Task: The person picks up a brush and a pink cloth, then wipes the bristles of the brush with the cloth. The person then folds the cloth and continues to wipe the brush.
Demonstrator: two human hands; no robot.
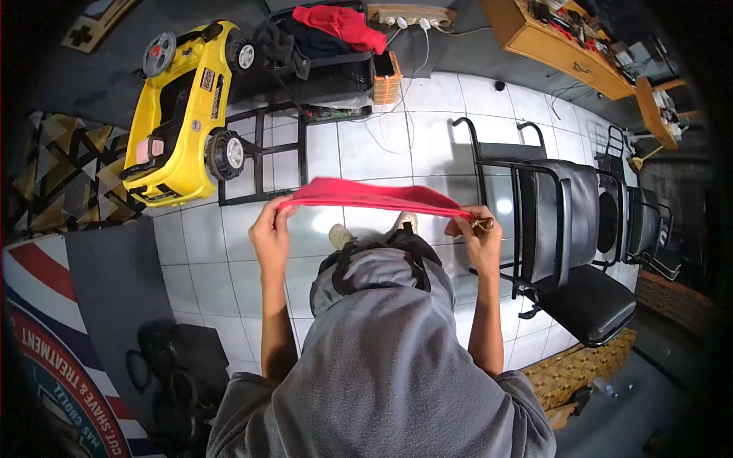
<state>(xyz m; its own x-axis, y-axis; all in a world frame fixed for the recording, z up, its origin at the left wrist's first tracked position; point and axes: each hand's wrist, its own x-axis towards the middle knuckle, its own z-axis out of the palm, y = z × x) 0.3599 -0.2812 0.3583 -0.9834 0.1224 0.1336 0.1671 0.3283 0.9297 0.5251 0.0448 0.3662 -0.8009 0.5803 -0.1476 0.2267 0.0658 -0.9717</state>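
Observation:
A red cloth (374,197) is stretched level between my two hands, in front of my body and above the floor. Its fabric looks folded, with a long straight lower edge and a slightly bowed upper edge. My left hand (272,233) pinches the left end between thumb and fingers. The right end is gripped by my right hand (479,233), where a small gold-coloured item, perhaps a ring, shows at the fingers. Both forearms reach forward on either side of my grey top (397,366). My feet show partly below the cloth.
A yellow toy car (179,114) stands at the left by a black metal frame (263,156). Behind the cloth is a black rack (336,84) with clothes on top, beside an orange box (386,80). Black chairs (561,221) line the right. A wooden drawer unit (565,57) is at upper right.

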